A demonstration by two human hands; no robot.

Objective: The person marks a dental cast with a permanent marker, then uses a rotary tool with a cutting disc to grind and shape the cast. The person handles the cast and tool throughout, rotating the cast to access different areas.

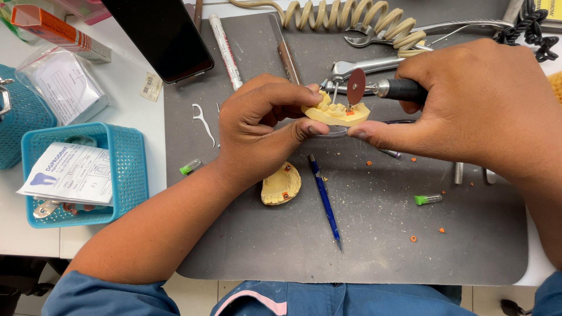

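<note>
Gripping a yellow dental cast (336, 112) and rotary handpiece (398, 89), hands (266, 126) hover mid-mat (374, 257).

Dental lab bench: yellow plaster tooth models (281, 184), rotary handpiece with cutting disc (356, 86), pliers (433, 29), grey work mat (374, 246).

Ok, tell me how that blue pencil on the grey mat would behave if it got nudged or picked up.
The blue pencil looks slim, straight and rigid, so it would probably lift stiff and feel light. It lies free on the flat grey mat, touching nothing, so a sideways nudge would likely roll it. Its fine tip points toward the mat's near edge and may snap if dropped.
</note>
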